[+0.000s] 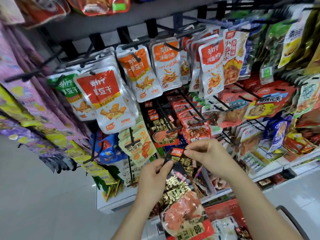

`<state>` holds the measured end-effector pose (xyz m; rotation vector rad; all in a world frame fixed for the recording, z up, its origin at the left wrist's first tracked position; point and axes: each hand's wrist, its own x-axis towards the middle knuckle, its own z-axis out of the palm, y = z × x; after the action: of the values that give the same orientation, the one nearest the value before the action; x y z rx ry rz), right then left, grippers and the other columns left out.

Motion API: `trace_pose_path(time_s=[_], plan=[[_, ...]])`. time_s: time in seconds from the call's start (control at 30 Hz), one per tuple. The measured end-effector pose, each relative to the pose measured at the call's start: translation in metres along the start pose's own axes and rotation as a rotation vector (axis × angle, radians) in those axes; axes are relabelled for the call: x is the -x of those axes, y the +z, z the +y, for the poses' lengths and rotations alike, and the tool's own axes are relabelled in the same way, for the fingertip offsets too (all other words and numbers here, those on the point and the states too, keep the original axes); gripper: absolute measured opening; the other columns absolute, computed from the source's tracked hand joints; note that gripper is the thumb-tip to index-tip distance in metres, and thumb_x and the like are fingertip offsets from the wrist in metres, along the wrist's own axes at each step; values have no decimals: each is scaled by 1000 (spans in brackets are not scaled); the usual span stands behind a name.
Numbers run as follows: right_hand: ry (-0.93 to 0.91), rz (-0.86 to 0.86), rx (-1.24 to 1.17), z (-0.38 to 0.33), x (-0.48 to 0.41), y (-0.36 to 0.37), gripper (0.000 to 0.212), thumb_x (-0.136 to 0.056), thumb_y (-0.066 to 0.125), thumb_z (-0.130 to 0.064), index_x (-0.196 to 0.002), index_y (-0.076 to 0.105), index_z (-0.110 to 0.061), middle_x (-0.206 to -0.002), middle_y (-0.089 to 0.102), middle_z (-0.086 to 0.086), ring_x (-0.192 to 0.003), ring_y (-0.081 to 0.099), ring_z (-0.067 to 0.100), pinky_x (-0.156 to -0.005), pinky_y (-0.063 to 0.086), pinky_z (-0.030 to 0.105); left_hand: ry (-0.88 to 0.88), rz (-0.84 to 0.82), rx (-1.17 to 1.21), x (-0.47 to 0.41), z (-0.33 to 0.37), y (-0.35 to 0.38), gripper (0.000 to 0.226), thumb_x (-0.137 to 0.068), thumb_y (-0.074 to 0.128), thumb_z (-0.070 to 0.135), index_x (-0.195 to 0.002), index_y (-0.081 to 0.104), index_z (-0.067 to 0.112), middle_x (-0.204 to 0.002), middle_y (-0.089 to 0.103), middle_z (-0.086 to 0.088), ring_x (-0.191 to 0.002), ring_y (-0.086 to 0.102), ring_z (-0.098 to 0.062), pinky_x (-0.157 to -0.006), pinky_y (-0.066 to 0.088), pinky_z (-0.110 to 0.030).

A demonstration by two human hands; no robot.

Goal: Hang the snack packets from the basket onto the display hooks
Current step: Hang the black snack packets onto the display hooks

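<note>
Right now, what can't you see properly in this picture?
Head view only:
- Basket: only a dark bar, maybe its handle, shows; rest cut off at the bottom-right edge.
- Black packet: one top corner hidden under the right grip.
- Top-shelf packets: blurred, cut by the top edge.

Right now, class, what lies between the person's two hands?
The head view shows the top edge of a black snack packet between the left hand and right hand; both pinch it.

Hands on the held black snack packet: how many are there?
2. The left hand pinches the left edge of the black snack packet; the right hand pinches its top edge. No other hand shows.
</note>
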<state>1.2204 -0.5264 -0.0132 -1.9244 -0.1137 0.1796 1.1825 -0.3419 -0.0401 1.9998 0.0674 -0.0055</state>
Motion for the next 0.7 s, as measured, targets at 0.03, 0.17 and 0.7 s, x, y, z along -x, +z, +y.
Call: trace_pose_path(time_s=[0.03, 0.17, 0.7], plan=[[12, -8, -45, -2, -3, 2, 8, -88, 70, -21, -82, 76, -19, -66, 67, -11, -62, 57, 2, -60, 45, 15, 0, 32, 39, 0, -2, 1, 35, -93, 60, 27, -61, 60, 15, -51, 48, 8, -52, 41, -9, -55, 29, -30], [-7, 8, -191, -9, -18, 14, 9, -88, 69, -18, -81, 74, -19, -73, 69, -5, -70, 59, 3, -68, 47, 16, 10, 112, 185, -5, -6, 0, 43, -86, 60, 51, -76, 67, 10, -71, 63, -22, -63, 54, -23, -60, 38, -32], [-57, 265, -163, -10, -51, 35, 5, -85, 71, -14, -88, 75, -11, -82, 72, -3, -81, 66, 12, -79, 52, 28, -44, 266, 275, -30, 3, 10, 22, -93, 60, 27, -79, 75, 32, -81, 74, -6, -83, 66, -35, -79, 52, -52]])
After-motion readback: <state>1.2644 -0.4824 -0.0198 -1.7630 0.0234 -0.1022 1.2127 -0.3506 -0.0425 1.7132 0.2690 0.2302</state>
